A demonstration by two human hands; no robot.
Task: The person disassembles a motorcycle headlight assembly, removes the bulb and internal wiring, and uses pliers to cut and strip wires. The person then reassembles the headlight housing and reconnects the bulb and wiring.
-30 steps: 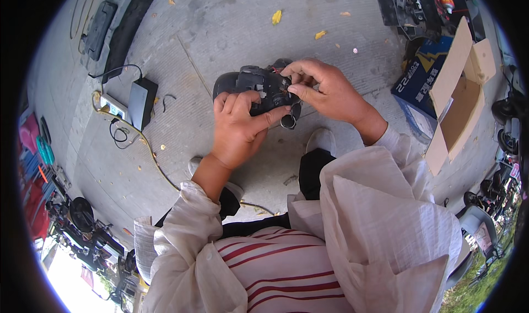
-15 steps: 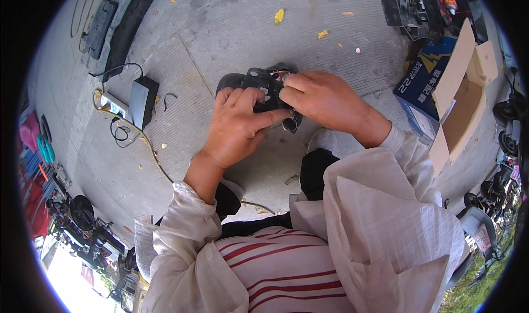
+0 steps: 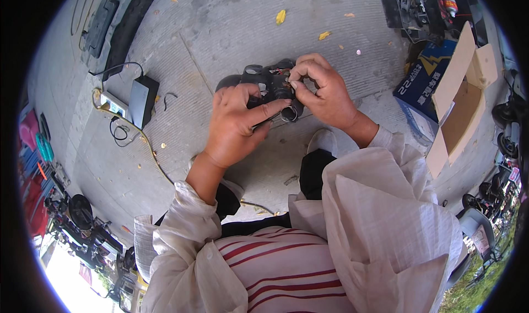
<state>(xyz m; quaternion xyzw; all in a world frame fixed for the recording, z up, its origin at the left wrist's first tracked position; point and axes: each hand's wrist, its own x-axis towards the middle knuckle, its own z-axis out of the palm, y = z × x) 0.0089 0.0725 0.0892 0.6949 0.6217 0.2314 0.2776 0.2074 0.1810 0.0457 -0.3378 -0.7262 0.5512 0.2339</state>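
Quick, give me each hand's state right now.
Left hand: closed on the black binoculars, index finger stretched across them.
Right hand: fingertips pinching the binoculars' middle.

binoculars (image 3: pixel 268 85) between hands — adapter (image 3: pixel 141 100) left, carton (image 3: pixel 460 106) right

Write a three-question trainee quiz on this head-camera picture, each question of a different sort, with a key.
1. True or false: both hands hold the black binoculars above the paved ground.
2. Multiple choice: the open cardboard box lies toward which side of the picture? A) the person's left B) the person's right C) under the hands
3. Fill in: the left hand's index finger stretches toward the binoculars' round ____.

Key
1. True: the left hand grips from below and the right hand pinches at the middle.
2. B
3. Eyepiece, the open ring end nearest the person.
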